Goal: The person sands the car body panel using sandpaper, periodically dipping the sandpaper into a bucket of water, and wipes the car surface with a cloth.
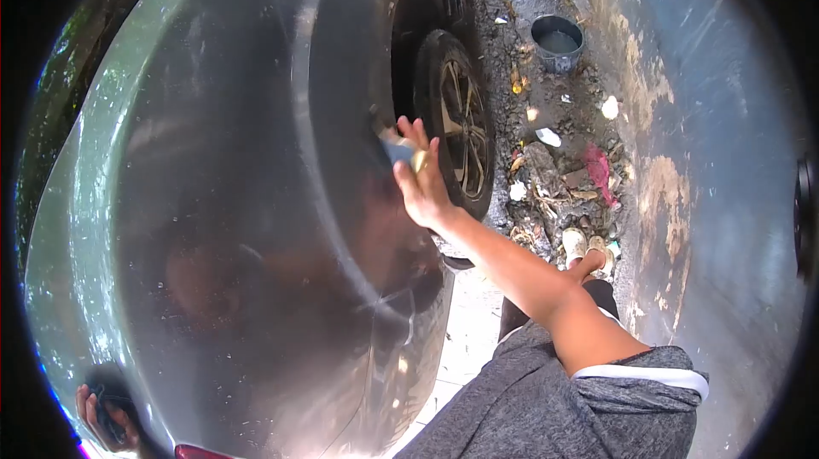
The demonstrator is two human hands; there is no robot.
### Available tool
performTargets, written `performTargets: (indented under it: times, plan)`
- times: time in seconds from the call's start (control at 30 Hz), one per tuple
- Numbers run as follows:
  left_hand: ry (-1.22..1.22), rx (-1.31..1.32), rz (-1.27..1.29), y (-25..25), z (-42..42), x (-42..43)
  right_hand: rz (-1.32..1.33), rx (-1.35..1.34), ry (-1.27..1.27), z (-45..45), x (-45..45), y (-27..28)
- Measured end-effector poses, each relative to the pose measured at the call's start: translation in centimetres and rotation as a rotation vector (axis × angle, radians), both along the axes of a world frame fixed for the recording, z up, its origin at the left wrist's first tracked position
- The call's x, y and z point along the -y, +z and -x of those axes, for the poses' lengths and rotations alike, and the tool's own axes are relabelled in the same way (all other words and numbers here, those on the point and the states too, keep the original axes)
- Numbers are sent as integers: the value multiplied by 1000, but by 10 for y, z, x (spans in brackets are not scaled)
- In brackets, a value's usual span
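My right hand [424, 182] reaches across to the dark car's rear side panel [256, 143], close to the wheel arch. Its thumb and fingers are closed around a small blue-grey and yellow pad [401, 150], slightly blurred, held against the panel. Whether the pad is a sponge or folded abrasive paper, I cannot tell. At the lower left edge of the view, my left hand [128, 432] shows only in part by the car body, its fingers curled around something dark that I cannot make out. Its arm is out of view.
The car's wheel [461, 118] stands right beside my right hand. A black bucket [559, 43] holding cloudy liquid sits on muddy, littered ground. A pinkish-red rag [600, 173] lies nearer my feet [589, 250]. A peeling blue-grey wall [725, 203] bounds the narrow strip on the right.
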State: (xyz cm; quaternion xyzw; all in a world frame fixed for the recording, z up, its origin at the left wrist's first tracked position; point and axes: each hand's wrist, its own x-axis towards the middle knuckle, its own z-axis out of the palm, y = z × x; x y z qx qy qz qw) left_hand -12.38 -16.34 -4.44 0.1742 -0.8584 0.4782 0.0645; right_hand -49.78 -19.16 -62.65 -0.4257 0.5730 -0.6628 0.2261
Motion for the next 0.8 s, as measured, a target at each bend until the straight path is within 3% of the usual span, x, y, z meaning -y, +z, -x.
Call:
performTargets:
  times: [0.07, 0.13, 0.17, 0.27, 0.43, 0.53, 0.67, 0.73, 0.8]
  plan:
    - [-39, -48, -36, 2, -6, 3, 33, 290, 31, -12, -4, 2]
    - [-36, -60, 0, 1, -15, 6, 28, 273, 108, -48, -33, 9]
    - [-34, -63, 16, 2, -19, 7, -47, 86, 123, -56, -47, 12]
    - [-35, -54, 31, 5, -17, 13, -39, 11, 29, -43, -31, 17]
    - [-38, -69, 53, -8, -2, 7, -176, -125, 178, -52, -58, 14]
    - [-91, -86, -10, -3, -7, 12, -198, -168, 173, -18, -32, 17]
    - [-75, -137, -10, 0, -12, 14, -91, -152, 316, -18, -55, 2]
    - [-78, -34, 74, -1, -6, 11, -61, -171, 302, -12, -48, -5]
    - [-82, -40, 43, 10, -14, 15, -89, -324, 263, 11, -28, -5]
